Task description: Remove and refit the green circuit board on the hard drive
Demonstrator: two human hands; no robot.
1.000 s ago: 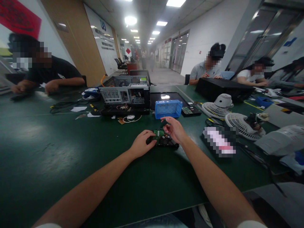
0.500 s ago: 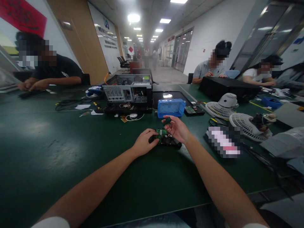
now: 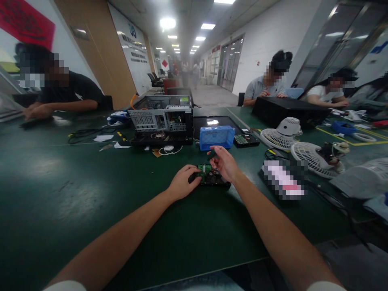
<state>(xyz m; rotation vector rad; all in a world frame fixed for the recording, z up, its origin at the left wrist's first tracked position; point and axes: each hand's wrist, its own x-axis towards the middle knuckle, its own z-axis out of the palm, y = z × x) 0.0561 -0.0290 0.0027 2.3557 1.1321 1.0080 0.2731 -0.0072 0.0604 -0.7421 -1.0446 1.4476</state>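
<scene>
On the green table before me lies a black electronic unit with a bare green circuit board (image 3: 205, 171) on its left part and loose wires at its right. My left hand (image 3: 184, 181) is closed on the unit's left end, fingers on the board's edge and thumb at the near side. Above the unit's far side, my right hand (image 3: 224, 163) pinches a short dark tool (image 3: 213, 154) between thumb and fingers. Its lower end is hidden, so I cannot tell whether it touches the unit.
Behind the unit stands a blue plastic bin (image 3: 217, 138), with an opened computer case (image 3: 162, 117) to its left. A second circuit-board unit (image 3: 246, 140) lies right of the bin. White fan parts (image 3: 280, 135) and a blurred-out pink item (image 3: 284, 180) are at right. Several people sit around the table.
My right hand has turned slightly, its fingers closing more around the dark tool. My left hand stays on the unit. The whole view has shifted a little.
</scene>
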